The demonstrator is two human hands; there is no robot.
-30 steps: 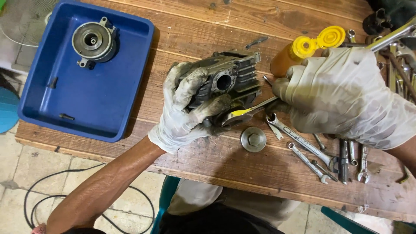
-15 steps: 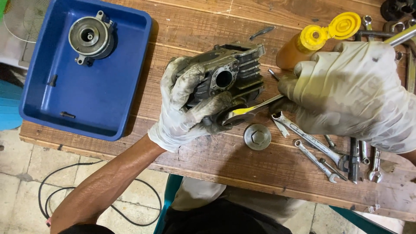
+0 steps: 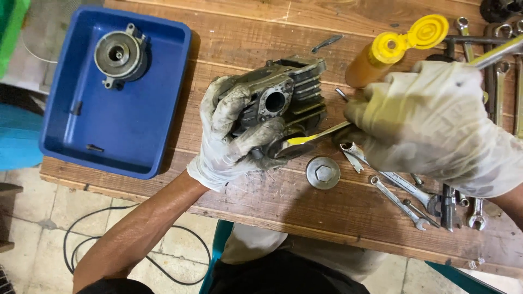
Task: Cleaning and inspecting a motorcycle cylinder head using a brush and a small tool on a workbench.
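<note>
The left hand (image 3: 231,133) clamps the finned engine part (image 3: 286,100) steady on the wooden table (image 3: 245,38) while the right hand (image 3: 430,122), closed around a yellow-tipped tool (image 3: 313,136), works its lower edge.

Head camera looks steeply down (close) at workbench (image 3: 305,218).

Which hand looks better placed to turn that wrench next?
Right hand, probably: it grips the wrench, whose head sits against the engine part. The left hand is clamped around that part.
</note>
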